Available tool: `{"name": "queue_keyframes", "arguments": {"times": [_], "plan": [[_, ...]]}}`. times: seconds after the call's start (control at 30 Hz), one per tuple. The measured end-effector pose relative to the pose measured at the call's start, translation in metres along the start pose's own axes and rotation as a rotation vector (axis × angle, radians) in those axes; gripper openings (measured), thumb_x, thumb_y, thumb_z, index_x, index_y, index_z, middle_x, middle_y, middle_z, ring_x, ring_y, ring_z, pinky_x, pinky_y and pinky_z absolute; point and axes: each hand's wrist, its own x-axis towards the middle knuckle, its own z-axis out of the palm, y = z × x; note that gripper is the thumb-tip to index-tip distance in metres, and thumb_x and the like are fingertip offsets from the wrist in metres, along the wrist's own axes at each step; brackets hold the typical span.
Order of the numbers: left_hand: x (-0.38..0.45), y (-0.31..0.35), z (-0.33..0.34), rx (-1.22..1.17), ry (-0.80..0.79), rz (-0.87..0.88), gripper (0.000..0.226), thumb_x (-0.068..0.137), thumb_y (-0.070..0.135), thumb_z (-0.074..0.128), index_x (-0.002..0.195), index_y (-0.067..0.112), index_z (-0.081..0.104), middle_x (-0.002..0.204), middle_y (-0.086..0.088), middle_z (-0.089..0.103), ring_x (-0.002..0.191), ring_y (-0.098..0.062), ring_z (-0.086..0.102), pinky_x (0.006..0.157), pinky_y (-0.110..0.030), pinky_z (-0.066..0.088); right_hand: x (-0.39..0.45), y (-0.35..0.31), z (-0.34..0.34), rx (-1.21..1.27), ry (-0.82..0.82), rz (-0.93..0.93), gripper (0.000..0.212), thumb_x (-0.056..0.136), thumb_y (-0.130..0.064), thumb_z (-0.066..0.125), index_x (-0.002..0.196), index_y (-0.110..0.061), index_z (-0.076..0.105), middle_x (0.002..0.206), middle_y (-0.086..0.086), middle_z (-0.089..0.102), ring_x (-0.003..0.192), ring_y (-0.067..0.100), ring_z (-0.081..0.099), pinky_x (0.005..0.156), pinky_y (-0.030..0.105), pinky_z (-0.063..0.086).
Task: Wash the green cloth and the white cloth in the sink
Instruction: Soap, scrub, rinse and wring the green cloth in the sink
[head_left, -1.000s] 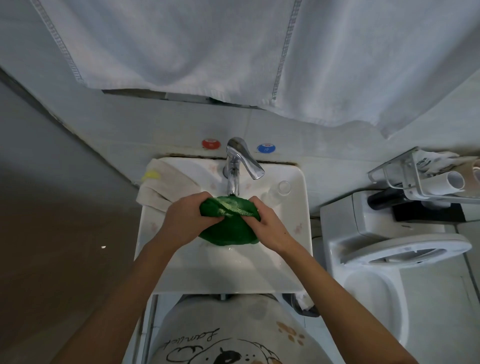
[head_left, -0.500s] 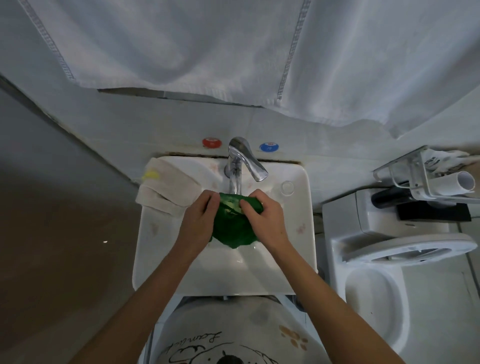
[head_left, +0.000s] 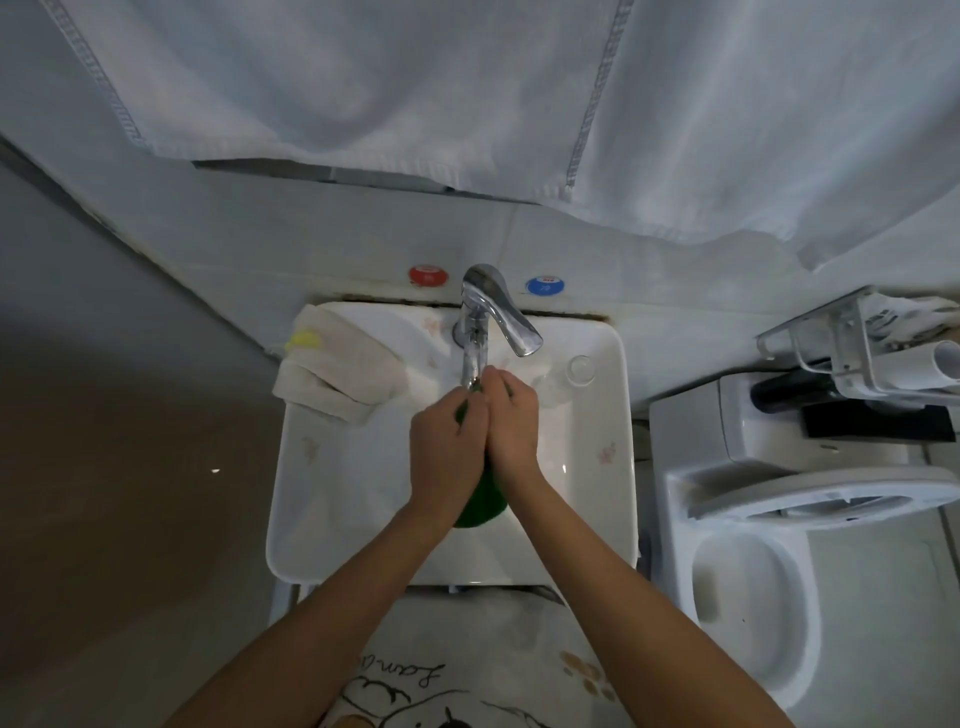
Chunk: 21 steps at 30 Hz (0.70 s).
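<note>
The green cloth (head_left: 480, 501) is bunched into a wet, dark, rounded lump over the middle of the sink (head_left: 322, 499), just under the spout of the faucet (head_left: 491, 312). Most of the cloth is hidden between the two hands; only its lower bulge shows below the wrists, and a thin green edge near the fingertips. The left hand (head_left: 447, 447) and the right hand (head_left: 511, 423) are pressed side by side, both with fingers curled around the cloth and squeezing it.

The white cloth (head_left: 340, 371) lies folded on the far left corner of the sink rim, thick and soft, with a small yellow tag at its far edge. The sink is a white, glossy, rectangular basin with rounded corners and faint flower prints. The faucet is shiny chrome, standing at the far edge. A small clear glass (head_left: 581, 370) stands on the rim near the far right corner; whether something is in it, I cannot tell.

On the tiled wall behind are a red sticker (head_left: 427, 275) and a blue sticker (head_left: 544, 286). White towels (head_left: 363, 78) with stitched hems hang above. To the right of the sink stands a white toilet (head_left: 753, 545).
</note>
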Motion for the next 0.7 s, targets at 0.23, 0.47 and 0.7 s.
{"name": "queue_keyframes", "arguments": {"times": [0.23, 0.47, 0.7], "plan": [[0.005, 0.008, 0.001, -0.016, 0.007, 0.001, 0.038, 0.093, 0.011, 0.048, 0.056, 0.019, 0.046, 0.051, 0.003, 0.047, 0.046, -0.004, 0.045, 0.047, -0.01, 0.036, 0.008, -0.011, -0.002, 0.007, -0.004, 0.042, 0.032, 0.095, -0.012, 0.046, 0.063, -0.009, 0.048, 0.06, 0.009, 0.046, 0.058, 0.015, 0.043, 0.059, 0.033, 0.039], [0.016, 0.012, -0.002, -0.068, 0.046, -0.013, 0.039, 0.093, 0.008, 0.046, 0.055, 0.018, 0.042, 0.051, 0.003, 0.044, 0.045, -0.001, 0.041, 0.048, -0.015, 0.033, 0.004, -0.016, -0.002, -0.019, -0.057, -0.049, 0.037, 0.094, -0.011, 0.048, 0.058, -0.014, 0.048, 0.054, 0.001, 0.046, 0.055, 0.016, 0.043, 0.057, 0.035, 0.038], [0.028, 0.015, -0.007, -0.087, 0.072, -0.011, 0.04, 0.094, 0.006, 0.046, 0.057, 0.02, 0.045, 0.053, 0.005, 0.046, 0.045, 0.002, 0.045, 0.048, -0.009, 0.036, -0.015, -0.022, -0.004, -0.052, -0.092, -0.124, 0.035, 0.099, -0.017, 0.047, 0.065, -0.014, 0.055, 0.059, -0.001, 0.054, 0.054, 0.007, 0.051, 0.058, 0.028, 0.048]]}}
